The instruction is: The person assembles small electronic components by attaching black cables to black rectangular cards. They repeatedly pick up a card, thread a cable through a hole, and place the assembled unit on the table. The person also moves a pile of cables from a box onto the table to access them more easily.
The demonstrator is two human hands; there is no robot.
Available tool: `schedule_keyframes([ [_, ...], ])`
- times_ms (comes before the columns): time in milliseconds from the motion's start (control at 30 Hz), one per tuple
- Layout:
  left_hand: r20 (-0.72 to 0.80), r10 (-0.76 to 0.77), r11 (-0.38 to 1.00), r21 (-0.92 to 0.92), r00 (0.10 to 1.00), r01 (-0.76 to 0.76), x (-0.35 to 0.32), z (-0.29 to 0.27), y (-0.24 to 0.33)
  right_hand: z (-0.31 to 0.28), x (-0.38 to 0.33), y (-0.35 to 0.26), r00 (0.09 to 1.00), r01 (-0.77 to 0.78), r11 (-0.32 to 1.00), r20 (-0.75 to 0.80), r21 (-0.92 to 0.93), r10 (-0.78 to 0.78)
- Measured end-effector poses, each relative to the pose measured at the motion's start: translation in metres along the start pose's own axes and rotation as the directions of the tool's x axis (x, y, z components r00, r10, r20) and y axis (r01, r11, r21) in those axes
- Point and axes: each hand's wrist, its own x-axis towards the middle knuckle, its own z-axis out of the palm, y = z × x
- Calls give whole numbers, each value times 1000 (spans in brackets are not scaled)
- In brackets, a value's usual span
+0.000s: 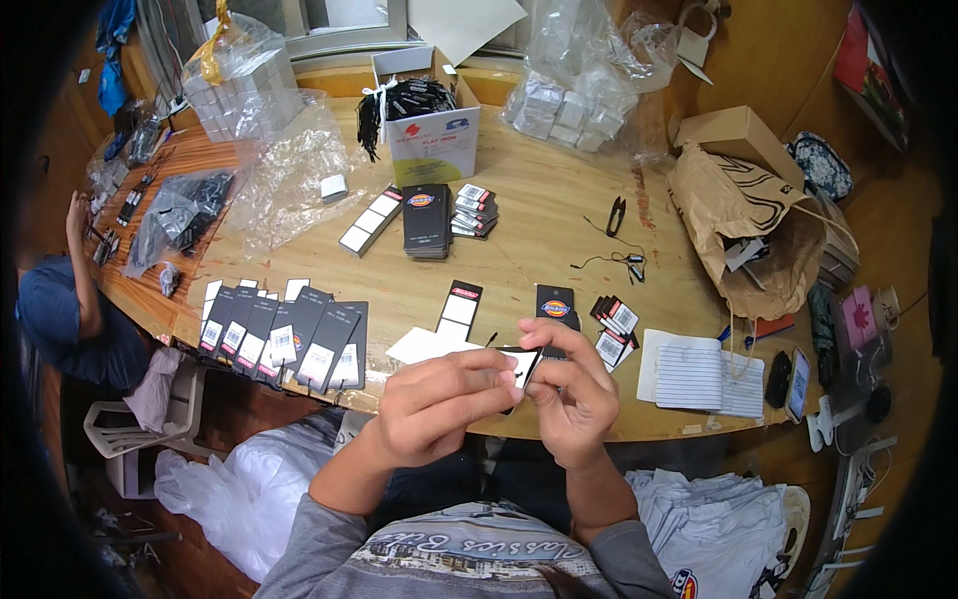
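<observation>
**Both hands pinch a small tag above the table's near edge**

The left hand (439, 404) and right hand (569, 394) meet over the near edge of the wooden table (559, 230), their fingers (499, 371) closed together on a small black-and-white tag (521, 361) held between them.

A white open-topped box (431, 135) at the far side holds a bundle of black strings tied with white cord. Left of it, a clear plastic bag (244, 85) is filled with small white boxes; a second clear bag (574, 95) on the right holds more of the same. A brown paper bag (743, 230) lies on its side at the right, with white pieces showing in its mouth. A fanned row of black hang tags (284, 334) lies near the left hand, and a lined notebook (699, 374) lies right of the right hand.
</observation>
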Motion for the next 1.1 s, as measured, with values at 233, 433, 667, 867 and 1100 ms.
schedule_keyframes([
  [233,-5,-183,969,-168,983,179,-2,2,-4,2,0,8,996,84,990,-19,-114,-87],
  [433,68,-620,603,-596,781,530,-6,5,-7,-2,7,6,980,190,946,102,-264,-169],
  [667,147,-650,512,-641,745,573,-9,10,-18,-4,8,9,978,178,952,155,-249,-142],
  [867,143,-595,693,-406,791,596,0,3,-14,-5,7,11,982,79,980,182,-182,-45],
  [1100,194,-582,669,-437,790,601,-3,-1,-15,-4,8,7,985,-83,993,157,79,69],
])
